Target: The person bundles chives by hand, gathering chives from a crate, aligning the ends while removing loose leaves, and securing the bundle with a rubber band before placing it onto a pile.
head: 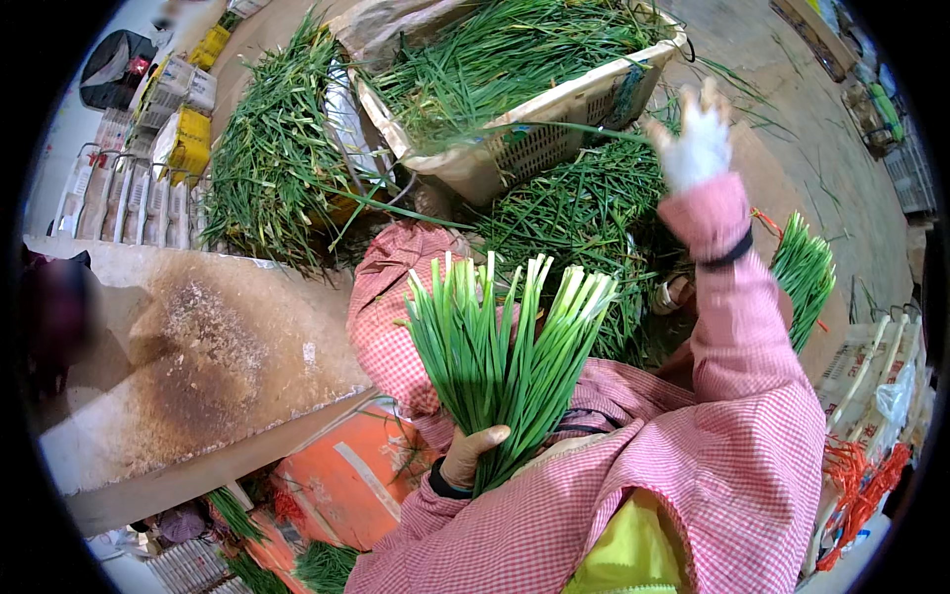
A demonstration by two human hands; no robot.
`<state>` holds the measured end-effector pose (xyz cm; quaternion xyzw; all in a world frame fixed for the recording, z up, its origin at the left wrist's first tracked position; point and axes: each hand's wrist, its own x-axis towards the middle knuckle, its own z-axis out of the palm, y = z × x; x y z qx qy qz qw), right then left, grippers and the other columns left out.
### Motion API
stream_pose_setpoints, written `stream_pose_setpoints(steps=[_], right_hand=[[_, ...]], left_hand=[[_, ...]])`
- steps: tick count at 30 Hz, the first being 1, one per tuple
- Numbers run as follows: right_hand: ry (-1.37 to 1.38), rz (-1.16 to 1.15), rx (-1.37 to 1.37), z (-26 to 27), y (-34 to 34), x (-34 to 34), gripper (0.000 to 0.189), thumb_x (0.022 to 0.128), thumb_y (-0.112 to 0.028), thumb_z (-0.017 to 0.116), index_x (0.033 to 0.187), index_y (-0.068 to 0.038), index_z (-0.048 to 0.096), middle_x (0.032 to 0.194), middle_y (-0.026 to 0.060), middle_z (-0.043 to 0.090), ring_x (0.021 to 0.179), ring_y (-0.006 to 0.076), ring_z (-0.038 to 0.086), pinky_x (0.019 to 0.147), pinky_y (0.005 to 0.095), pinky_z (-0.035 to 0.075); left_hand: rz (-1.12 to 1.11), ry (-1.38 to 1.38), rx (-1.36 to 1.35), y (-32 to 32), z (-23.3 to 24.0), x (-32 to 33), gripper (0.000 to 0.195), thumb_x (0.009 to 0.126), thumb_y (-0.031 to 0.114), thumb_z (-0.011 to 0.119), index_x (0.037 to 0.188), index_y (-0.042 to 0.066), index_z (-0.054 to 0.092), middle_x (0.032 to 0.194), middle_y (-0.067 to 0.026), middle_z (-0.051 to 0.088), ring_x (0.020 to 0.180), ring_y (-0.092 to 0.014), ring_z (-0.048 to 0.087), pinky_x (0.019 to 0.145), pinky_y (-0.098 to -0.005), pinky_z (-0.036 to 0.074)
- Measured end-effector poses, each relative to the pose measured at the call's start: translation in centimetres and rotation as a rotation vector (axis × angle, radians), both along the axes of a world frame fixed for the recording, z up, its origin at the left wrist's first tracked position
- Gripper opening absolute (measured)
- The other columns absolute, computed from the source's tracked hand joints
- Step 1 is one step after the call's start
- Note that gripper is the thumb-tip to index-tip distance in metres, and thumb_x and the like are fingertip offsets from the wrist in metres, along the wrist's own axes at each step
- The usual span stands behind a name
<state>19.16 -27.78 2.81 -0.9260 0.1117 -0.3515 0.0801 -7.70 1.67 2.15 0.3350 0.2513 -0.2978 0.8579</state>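
Note:
My left hand (pixel 475 453), in a pale glove, grips a thick bunch of garlic chives (pixel 505 364) by its lower part, in front of my body. The pale cut stem ends point up and fan out. My right hand (pixel 696 145), in a white glove, is raised at upper right with its fingers apart and is blurred. A long loose leaf (pixel 571 130) stretches beside it; whether they touch I cannot tell. Beyond the bunch, a large plastic crate (pixel 549 141) is heaped with loose chive leaves (pixel 512 59). More leaves (pixel 601 208) lie piled below the crate.
Another leaf heap (pixel 274 148) stands left of the crate. A stained table (pixel 215 356) is at left, with an orange surface (pixel 349 475) beneath its edge. At right are a tied chive bundle (pixel 805 275), a crate (pixel 861 371) and orange-red ties (pixel 865 494).

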Motion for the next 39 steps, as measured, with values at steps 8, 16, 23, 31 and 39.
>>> stream_pose_setpoints(steps=[8, 16, 23, 31, 39], right_hand=[[0.927, 1.116, 0.685, -1.3, 9.4, -9.7, 0.022, 0.067, -0.03, 0.069, 0.071, -0.009, 0.067, 0.112, 0.0114, 0.057, 0.123, 0.0356, 0.032, 0.103, 0.0467, 0.02], [0.612, 0.709, 1.04, -1.2, 4.7, -3.8, 0.017, 0.078, -0.017, 0.062, 0.081, -0.001, 0.063, 0.106, 0.0104, 0.06, 0.083, 0.0118, 0.057, 0.079, 0.0261, 0.045], [0.686, 0.774, 0.949, -0.2, 0.9, -10.2, 0.02, 0.073, -0.019, 0.068, 0.082, -0.002, 0.062, 0.102, 0.0148, 0.059, 0.097, 0.0201, 0.054, 0.086, 0.0298, 0.041], [0.503, 0.731, 0.876, -3.2, 2.5, -12.1, 0.015, 0.069, -0.017, 0.066, 0.081, -0.008, 0.062, 0.103, 0.0144, 0.058, 0.102, 0.0278, 0.052, 0.091, 0.0363, 0.038], [0.958, 0.973, 0.48, -2.3, 5.0, -11.9, 0.035, 0.064, -0.033, 0.071, 0.084, -0.005, 0.066, 0.105, 0.0136, 0.058, 0.108, 0.0319, 0.046, 0.09, 0.0391, 0.039]], left_hand=[[-0.145, -0.188, 0.118, 0.8, -1.4, -0.5, 0.053, 0.071, 0.01, 0.065, 0.119, -0.001, 0.042, 0.11, -0.0109, 0.054, 0.096, -0.021, 0.055, 0.084, -0.034, 0.046], [-0.24, -0.06, 0.235, 1.5, -2.5, -1.6, 0.06, 0.066, 0.003, 0.07, 0.119, 0.001, 0.043, 0.112, -0.009, 0.053, 0.099, -0.02, 0.053, 0.087, -0.034, 0.042], [-0.183, 0.04, 0.196, 1.7, -2.4, -1.2, 0.049, 0.067, 0.002, 0.061, 0.114, -0.002, 0.049, 0.107, -0.0109, 0.057, 0.09, -0.021, 0.058, 0.08, -0.0332, 0.047], [-0.071, 0.241, 0.067, 1.6, -1.2, -1.4, 0.044, 0.069, 0.002, 0.059, 0.112, -0.005, 0.05, 0.105, -0.0151, 0.058, 0.088, -0.022, 0.06, 0.075, -0.0318, 0.051], [-0.073, 0.022, 0.159, 0.0, -0.1, -1.1, 0.047, 0.069, -0.001, 0.058, 0.114, -0.005, 0.047, 0.106, -0.0166, 0.058, 0.089, -0.024, 0.06, 0.077, -0.0328, 0.051]])
